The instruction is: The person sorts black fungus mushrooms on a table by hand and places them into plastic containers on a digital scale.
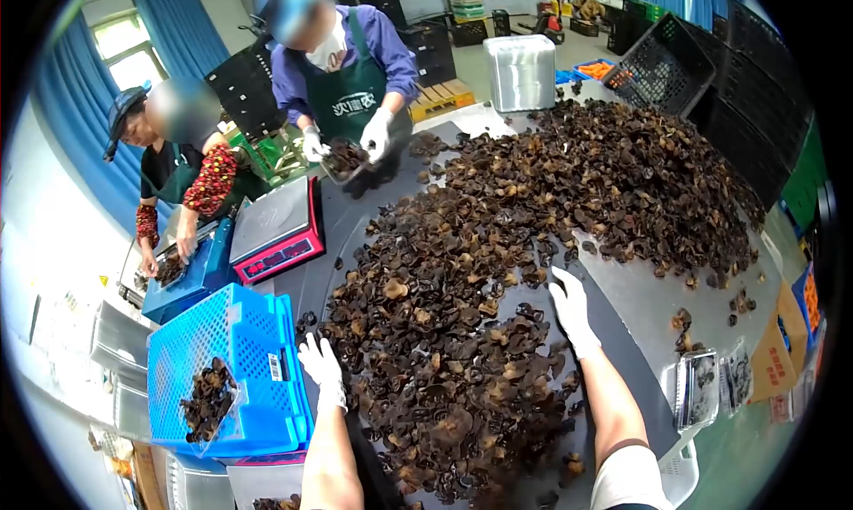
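Note:
A large heap of dark brown wood ear mushrooms covers the grey table, with a second, thicker mass of them at the back right. My left hand, in a white glove, lies at the heap's left edge with its fingers apart. On the other side, my right hand, gloved as well, rests against the heap's right edge, fingers stretched out. Neither hand holds anything. Beside my left hand stands a blue plastic crate, upside down or on its side; a clear tray of wood ear mushrooms is on it.
A red scale stands beyond the crate. Across the table a co-worker in a green apron holds a clear tray of mushrooms; another person works at the left. Stacked clear trays and black crates stand behind.

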